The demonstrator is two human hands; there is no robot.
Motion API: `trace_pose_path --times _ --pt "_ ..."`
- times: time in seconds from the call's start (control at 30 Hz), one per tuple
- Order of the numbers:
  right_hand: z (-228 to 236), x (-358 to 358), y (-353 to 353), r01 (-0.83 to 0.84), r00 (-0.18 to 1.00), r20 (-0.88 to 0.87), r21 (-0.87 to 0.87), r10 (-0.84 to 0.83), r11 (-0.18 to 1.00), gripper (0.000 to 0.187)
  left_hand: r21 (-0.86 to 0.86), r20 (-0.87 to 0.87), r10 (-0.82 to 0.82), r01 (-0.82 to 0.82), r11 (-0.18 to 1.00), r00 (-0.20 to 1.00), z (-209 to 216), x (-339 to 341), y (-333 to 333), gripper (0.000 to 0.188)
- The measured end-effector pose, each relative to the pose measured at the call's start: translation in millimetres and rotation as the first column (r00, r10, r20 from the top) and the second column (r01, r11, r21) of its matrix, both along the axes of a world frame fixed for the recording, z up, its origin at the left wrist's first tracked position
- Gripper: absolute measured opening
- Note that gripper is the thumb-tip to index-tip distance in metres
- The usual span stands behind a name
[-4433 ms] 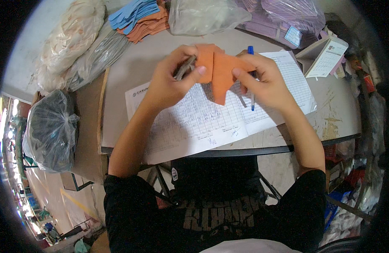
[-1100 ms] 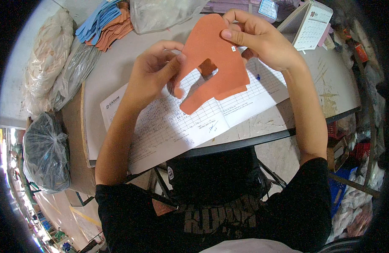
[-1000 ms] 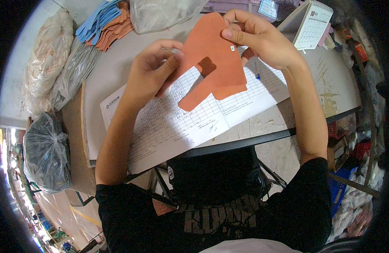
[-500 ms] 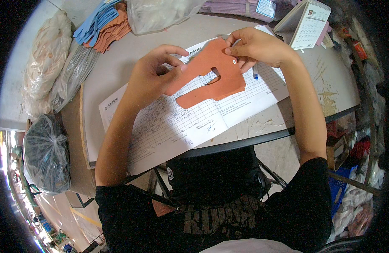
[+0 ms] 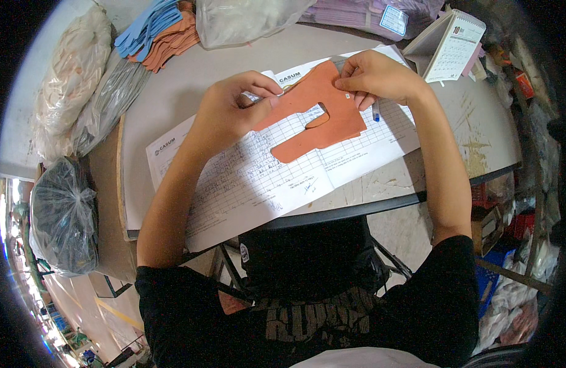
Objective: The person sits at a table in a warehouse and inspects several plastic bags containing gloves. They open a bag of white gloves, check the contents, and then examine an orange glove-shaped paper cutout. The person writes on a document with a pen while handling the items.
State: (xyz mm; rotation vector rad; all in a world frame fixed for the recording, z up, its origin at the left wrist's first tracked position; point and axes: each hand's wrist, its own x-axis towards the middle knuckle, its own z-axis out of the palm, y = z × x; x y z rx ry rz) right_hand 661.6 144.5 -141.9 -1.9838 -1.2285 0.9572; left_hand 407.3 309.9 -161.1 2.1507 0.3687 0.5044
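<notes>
A thin stack of orange U-shaped cut pieces [image 5: 338, 119] is held up over printed grid sheets [image 5: 295, 175] on the table. My right hand [image 5: 378, 80] pinches its upper right corner, thumb on top and the other fingers partly hidden behind. At the upper left side, my left hand [image 5: 243, 104] has thumb and forefinger closed together at the edge of the upper arm. The lower arm hangs free over the sheets. Offset edges at the lower right show more than one layer. A blue-capped pen [image 5: 376, 112] lies by my right fingers.
Blue cut pieces [image 5: 145, 30] and more orange pieces [image 5: 172, 40] are piled at the far left beside a clear plastic bag [image 5: 246, 21]. A desk calendar [image 5: 458, 49] stands at the far right. Filled bags [image 5: 65, 214] flank the table on the left.
My left forefinger has come down toward the thumb at the stack's edge. The stack, hands and table all appear slightly farther right or lower in view. My right hand keeps its pinch.
</notes>
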Motion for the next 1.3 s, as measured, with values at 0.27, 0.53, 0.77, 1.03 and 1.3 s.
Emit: trace_pose_path --times 0.27,0.53,0.77,1.03,1.3 --pt "3.2 -7.0 1.0 0.023 0.999 0.045 0.004 -0.023 1.0 0.032 0.046 0.011 0.047 -0.048 0.998 0.999 -4.0 2.1 3.7 0.011" --pt "-6.0 -5.9 1.7 -0.017 0.876 0.472 0.231 -0.096 0.973 0.042 0.104 0.061 0.103 -0.109 0.989 0.993 -6.6 2.3 3.0 0.009" --pt "-18.7 -11.0 9.7 0.069 0.838 0.519 0.205 -0.168 0.976 0.038 0.129 0.088 0.129 -0.14 0.982 0.988 -4.7 2.3 3.2 0.01" --pt "-16.3 -25.8 17.1 0.069 0.912 0.344 0.41 -0.224 0.91 0.016 0.005 -0.145 0.158 -0.159 0.987 0.977 11.3 -1.5 -2.2 0.016" --pt "5.9 -66.0 8.9 -0.188 0.931 0.346 0.728 -0.116 0.659 0.019 0.185 0.297 -0.079 0.024 0.983 0.952 12.3 0.2 -10.0 0.036"
